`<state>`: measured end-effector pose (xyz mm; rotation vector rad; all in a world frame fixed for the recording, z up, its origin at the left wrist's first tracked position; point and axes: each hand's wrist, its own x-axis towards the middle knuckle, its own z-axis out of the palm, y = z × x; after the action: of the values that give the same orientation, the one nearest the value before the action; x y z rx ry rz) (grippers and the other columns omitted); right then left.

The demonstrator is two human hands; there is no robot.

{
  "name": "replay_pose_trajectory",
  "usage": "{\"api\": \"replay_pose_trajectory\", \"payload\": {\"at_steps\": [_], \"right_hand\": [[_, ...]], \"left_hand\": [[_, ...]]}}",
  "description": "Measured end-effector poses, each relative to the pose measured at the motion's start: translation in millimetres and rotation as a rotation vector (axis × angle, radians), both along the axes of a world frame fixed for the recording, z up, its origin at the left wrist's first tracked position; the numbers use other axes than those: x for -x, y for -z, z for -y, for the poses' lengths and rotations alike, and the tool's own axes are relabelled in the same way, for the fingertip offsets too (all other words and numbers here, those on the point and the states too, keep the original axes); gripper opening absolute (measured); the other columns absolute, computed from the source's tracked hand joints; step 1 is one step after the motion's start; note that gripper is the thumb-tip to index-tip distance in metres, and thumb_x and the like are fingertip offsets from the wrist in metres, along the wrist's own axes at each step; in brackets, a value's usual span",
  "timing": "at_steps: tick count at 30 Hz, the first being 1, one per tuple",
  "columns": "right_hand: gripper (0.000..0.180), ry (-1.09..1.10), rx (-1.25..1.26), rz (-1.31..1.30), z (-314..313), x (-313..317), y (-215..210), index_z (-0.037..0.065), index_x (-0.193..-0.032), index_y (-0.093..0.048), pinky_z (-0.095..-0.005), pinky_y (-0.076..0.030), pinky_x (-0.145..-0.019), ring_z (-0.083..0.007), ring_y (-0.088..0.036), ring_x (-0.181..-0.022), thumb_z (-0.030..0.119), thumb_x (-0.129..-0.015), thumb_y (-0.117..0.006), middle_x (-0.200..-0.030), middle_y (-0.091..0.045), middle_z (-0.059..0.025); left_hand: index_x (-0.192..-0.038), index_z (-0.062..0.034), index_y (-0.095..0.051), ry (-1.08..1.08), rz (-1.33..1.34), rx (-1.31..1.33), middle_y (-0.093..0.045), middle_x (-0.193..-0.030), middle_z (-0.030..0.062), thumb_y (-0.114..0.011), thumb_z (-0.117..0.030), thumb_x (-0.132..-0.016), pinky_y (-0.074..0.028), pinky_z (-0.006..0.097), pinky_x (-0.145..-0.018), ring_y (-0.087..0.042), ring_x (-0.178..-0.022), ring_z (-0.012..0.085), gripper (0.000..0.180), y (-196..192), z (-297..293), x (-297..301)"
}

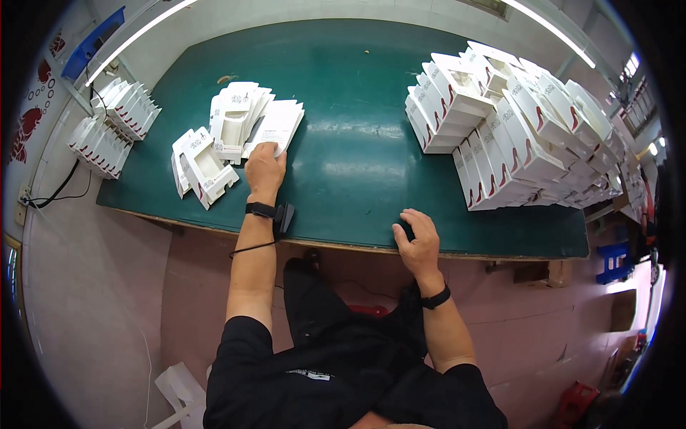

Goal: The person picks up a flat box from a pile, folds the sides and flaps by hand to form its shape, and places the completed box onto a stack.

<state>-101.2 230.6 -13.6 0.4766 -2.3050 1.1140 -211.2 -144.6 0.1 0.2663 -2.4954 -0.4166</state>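
Left hand (265, 166) flat, fingers (270, 149) spread loose on the near edge of a flat white card sheet (277, 126), pressing, not gripping. Just left of that, a messy pile of white folded card trays (234, 121), and one more open white card tray (206, 166) closer to the table's front edge. Right hand (416, 237) curled at the front edge of the long dark green table (350, 143), fingers bent over something small and dark; cannot tell what. Far right, a big stack of white boxes with red marks (514, 121). Far left, off the table, two rows of the same white and red boxes (114, 125).
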Motion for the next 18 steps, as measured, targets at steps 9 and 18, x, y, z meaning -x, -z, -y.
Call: {"api": "replay_pose_trajectory", "payload": {"at_steps": [9, 18], "right_hand": [[0.024, -0.012, -0.032, -0.046, 1, 0, 2, 0.0, -0.104, -0.07, -0.0456, -0.053, -0.098, -0.0396, -0.067, -0.105, 0.009, -0.084, -0.078, -0.111, -0.072, -0.0181], [0.029, -0.037, 0.195, 0.136, -3, -2, -11, -0.001, -0.111, -0.071, -0.0416, -0.055, -0.097, -0.0349, -0.069, -0.109, 0.006, -0.085, -0.078, -0.117, -0.072, -0.0165]], "left_hand": [[-0.102, -0.0035, -0.07, 0.057, -0.519, -0.087, -0.073, -0.103, 0.0119, -0.071, -0.006, -0.094, -0.057, 0.04, -0.085, -0.071, -0.096, 0.0332, 0.008, -22, 6, -17], [-0.106, -0.0015, -0.069, 0.18, -0.68, -0.182, -0.073, -0.104, 0.0129, -0.07, -0.004, -0.098, -0.056, 0.036, -0.086, -0.071, -0.094, 0.0292, 0.009, -50, -13, -73]]}}
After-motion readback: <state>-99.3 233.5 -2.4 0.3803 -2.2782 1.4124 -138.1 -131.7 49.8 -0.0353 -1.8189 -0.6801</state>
